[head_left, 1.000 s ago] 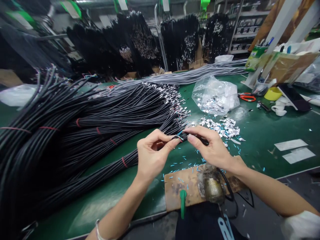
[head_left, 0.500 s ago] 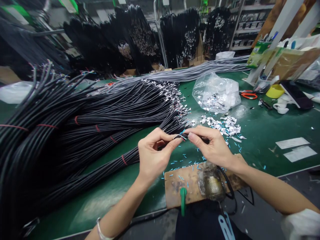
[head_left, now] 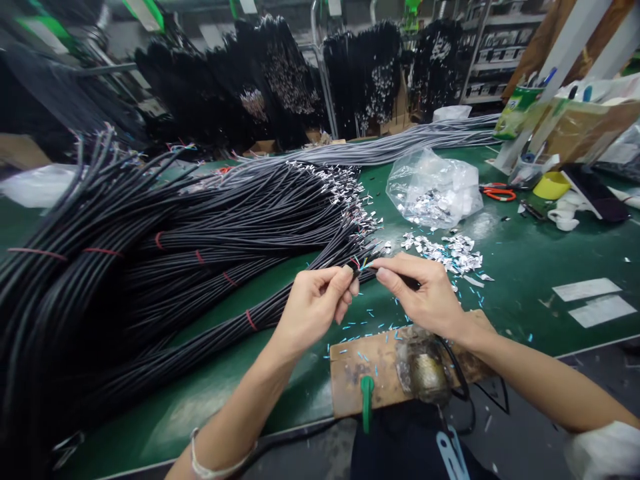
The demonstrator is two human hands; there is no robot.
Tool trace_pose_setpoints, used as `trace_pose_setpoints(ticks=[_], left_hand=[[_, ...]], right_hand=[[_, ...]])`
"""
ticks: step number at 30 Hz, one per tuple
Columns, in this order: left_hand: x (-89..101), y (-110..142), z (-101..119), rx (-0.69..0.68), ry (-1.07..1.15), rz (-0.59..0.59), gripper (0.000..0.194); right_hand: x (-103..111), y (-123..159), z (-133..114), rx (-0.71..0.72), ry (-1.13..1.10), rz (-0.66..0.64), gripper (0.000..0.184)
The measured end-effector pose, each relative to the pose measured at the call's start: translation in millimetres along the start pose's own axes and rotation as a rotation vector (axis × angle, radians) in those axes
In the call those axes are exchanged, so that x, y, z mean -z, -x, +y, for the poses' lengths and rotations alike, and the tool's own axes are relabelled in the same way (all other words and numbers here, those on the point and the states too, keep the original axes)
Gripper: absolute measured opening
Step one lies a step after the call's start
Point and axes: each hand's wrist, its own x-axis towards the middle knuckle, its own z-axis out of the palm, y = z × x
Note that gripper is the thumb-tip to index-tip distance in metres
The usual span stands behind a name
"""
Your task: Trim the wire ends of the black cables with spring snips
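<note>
My left hand (head_left: 315, 303) pinches the end of a black cable (head_left: 356, 265) whose stripped coloured wires stick out at the tip. My right hand (head_left: 425, 293) is closed in a pinch at those same wire ends, holding a thin dark tool-like piece that I cannot make out. Both hands meet above the green table (head_left: 515, 267), right beside the big pile of black cables (head_left: 200, 233) bound with red bands. Loose silver terminals (head_left: 445, 248) lie just beyond my right hand.
A wooden block (head_left: 370, 373) with a metal fixture and green clamp sits at the near table edge, with blue wire clippings around it. A clear bag of terminals (head_left: 433, 190), orange scissors (head_left: 497, 193), a yellow bowl (head_left: 547, 185) and paper slips (head_left: 585, 290) lie right. More cable bundles hang behind.
My left hand has turned and its fingers have curled tighter round the cable end. The right hand stays pinched at the wire tips. The view shifted slightly.
</note>
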Motion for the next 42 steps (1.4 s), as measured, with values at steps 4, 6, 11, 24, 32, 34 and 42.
trace_pose_setpoints(ticks=[4,6,11,24,32,34,42], left_hand=[[5.2,-2,-1,0.077,0.134,-0.117,0.051],[5.1,-3,-2,0.051,0.136,-0.090,0.047],[-0.7,-2,-4,-0.052,0.045,0.031,0.031],[-6.5,3,-5,-0.337,-0.057,0.343,0.013],[-6.5,3,-4,-0.308,-0.077,0.306,0.015],[-6.5,3,-4,-0.302,-0.075,0.304,0.015],[-5.8,3,-4,-0.301,-0.057,0.296,0.016]], right_hand=[[1,0,0,-0.039,-0.057,-0.028,0.021],[1,0,2,-0.081,-0.091,-0.010,0.021],[0,-1,6,-0.109,-0.157,0.037,0.024],[1,3,0,0.002,-0.020,-0.048,0.025],[0,1,0,0.037,-0.063,-0.041,0.023],[0,1,0,0.032,-0.067,-0.043,0.023],[1,0,-1,0.019,-0.078,-0.046,0.022]])
